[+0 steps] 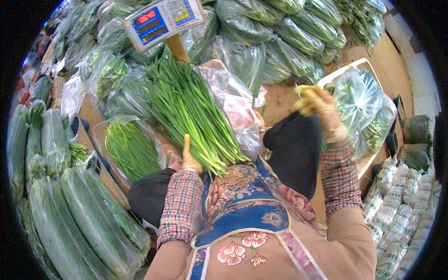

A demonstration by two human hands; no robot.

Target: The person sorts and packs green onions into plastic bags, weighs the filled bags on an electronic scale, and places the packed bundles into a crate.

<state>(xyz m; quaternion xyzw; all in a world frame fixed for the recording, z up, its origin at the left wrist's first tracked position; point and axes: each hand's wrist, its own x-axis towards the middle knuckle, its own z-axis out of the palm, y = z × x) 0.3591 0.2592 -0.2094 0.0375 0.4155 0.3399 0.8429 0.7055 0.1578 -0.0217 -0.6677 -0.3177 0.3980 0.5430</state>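
A long loose bunch of garlic chives (191,107) lies slantwise across my lap, its pale cut ends toward my apron. My left hand (190,157), in a yellowish glove, grips it near those ends with the thumb on top. My right hand (317,105), gloved alike, is raised over my dark-trousered knee, apart from the bunch. Its fingers are curled and slightly blurred; a thin loop shows by the fingertips, too small to name. Left of my left hand, more chives (132,151) lie in a clear plastic bag.
A digital scale display (163,22) on a post stands ahead. A white crate (368,70) with bagged greens is at the right. Bagged vegetables (291,35) are piled at the back, long bagged bundles (88,219) at the left, and white-wrapped packs (396,219) at the lower right.
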